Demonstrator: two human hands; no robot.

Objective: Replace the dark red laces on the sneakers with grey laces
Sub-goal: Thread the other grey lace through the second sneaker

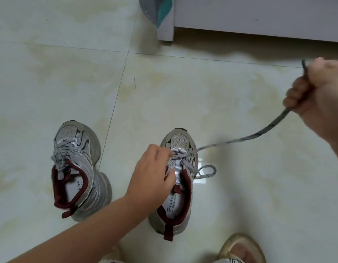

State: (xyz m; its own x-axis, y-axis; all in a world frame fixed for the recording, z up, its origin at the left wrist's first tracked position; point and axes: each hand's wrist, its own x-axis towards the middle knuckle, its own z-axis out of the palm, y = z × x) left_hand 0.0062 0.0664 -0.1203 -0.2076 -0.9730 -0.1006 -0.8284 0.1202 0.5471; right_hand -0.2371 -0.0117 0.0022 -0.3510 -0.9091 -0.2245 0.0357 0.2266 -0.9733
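Note:
Two grey-and-white sneakers with dark red lining stand on the tiled floor. The left sneaker (77,168) is laced with a grey lace. On the right sneaker (178,179) my left hand (153,173) rests over the tongue, its fingers holding the shoe at the eyelets. My right hand (322,95) is raised to the right, fist closed round one end of the grey lace (240,138), which runs taut from the shoe's front eyelets. The lace's other end lies in a loose loop (207,171) beside the shoe. No dark red lace is in view.
A white cabinet base (259,18) stands at the far edge, with grey and teal cloth (155,8) hanging at its corner. My foot in a slipper (242,249) is at the bottom right. Pale floor tiles (50,73) lie all around.

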